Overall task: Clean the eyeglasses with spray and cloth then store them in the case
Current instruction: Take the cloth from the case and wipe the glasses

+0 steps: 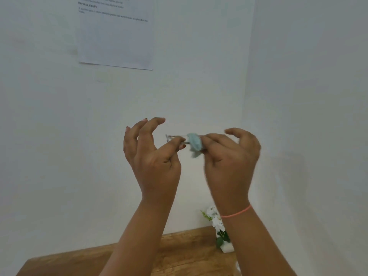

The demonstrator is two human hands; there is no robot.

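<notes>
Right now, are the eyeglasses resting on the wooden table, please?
No, the left hand holds the eyeglasses raised in the air, clear of the table.

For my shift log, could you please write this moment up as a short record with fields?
left hand: pinches eyeglasses by the frame
right hand: pinches blue cloth against the eyeglasses
height: both hands raised above wooden table
right wrist: pink band
background: white flowers, paper sheet on wall

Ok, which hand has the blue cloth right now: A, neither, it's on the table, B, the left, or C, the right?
C: the right hand pinches the light blue cloth against the eyeglasses, which the left hand holds up.
</notes>
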